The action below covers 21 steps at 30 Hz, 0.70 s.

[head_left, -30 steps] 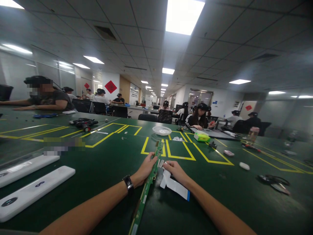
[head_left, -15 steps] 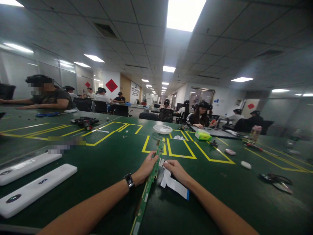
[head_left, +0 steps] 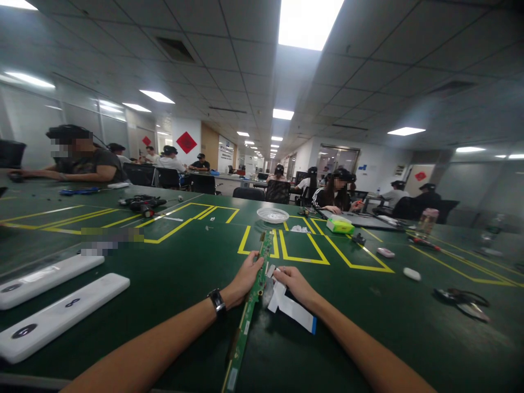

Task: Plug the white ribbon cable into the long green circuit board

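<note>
A long, narrow green circuit board (head_left: 244,327) runs from the near edge of the view up to the middle. My left hand (head_left: 245,279), with a dark watch at the wrist, is closed around the board's upper part from the left. On the right, my right hand (head_left: 291,279) pinches the end of a white flat ribbon cable (head_left: 292,311) close beside the board. The cable hangs bent below the fingers, its blue-tipped end toward the right. Whether the cable's pinched end touches the board's connector cannot be made out.
Two long white cases (head_left: 65,316) lie at the left on the green table (head_left: 172,360). A clear round dish (head_left: 272,215) stands ahead, near yellow tape outlines. A green-and-white pack (head_left: 339,225) and a white mouse-like object (head_left: 411,274) are at right. Co-workers sit across the table.
My hands, the board and the cable stay nearly in place, with the board shifting only slightly. At the far left, a co-worker's arms have moved.
</note>
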Motion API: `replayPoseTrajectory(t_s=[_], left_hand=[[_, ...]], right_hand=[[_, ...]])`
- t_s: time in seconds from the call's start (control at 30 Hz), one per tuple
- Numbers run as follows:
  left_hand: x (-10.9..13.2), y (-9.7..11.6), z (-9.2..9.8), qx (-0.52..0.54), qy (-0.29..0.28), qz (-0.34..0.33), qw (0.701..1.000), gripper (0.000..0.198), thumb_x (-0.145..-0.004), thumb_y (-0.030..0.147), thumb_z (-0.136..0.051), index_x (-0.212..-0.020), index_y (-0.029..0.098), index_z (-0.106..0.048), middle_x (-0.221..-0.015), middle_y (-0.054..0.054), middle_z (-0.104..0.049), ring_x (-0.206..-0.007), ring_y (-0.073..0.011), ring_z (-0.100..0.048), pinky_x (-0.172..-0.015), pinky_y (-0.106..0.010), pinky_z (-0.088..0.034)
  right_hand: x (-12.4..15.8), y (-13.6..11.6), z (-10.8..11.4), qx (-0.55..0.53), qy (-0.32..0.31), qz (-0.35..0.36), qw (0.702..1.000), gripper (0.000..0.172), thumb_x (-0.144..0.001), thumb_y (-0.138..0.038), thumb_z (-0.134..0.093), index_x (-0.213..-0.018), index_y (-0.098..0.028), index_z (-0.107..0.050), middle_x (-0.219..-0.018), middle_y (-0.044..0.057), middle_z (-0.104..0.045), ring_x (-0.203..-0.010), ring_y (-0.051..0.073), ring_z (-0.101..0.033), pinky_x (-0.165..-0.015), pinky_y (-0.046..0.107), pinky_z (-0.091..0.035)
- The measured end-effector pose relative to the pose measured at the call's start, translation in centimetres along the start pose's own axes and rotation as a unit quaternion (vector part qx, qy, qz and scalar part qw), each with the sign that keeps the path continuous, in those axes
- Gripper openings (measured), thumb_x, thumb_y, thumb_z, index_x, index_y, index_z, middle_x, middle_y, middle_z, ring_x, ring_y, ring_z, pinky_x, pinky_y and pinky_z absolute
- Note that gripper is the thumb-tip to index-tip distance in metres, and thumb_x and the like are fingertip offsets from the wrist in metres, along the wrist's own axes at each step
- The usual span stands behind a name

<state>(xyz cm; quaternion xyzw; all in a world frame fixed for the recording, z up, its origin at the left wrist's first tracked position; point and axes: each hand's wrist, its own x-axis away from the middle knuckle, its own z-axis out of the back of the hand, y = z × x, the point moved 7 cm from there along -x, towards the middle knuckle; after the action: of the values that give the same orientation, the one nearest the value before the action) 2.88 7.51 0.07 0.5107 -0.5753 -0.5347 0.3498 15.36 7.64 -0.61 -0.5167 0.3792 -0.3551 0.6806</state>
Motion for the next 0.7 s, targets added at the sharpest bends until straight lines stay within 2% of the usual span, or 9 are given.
replayPoseTrajectory(t_s=[0.7], left_hand=[[0.18,-0.14,-0.24,0.016,0.012,-0.004,1.0,0.029,-0.087,0.042,-0.052,-0.105,0.02,-0.045,-0.064,0.004,-0.059,-0.043,-0.0078,-0.054,-0.044,-0.017,-0.044]], right_hand=[[0.01,-0.05,-0.14,-0.008,0.02,-0.014,1.0,0.042,-0.076,-0.056,-0.06,-0.071,-0.014,-0.059,-0.058,-0.003,-0.054,-0.05,0.009,-0.044,-0.05,0.021,-0.032]])
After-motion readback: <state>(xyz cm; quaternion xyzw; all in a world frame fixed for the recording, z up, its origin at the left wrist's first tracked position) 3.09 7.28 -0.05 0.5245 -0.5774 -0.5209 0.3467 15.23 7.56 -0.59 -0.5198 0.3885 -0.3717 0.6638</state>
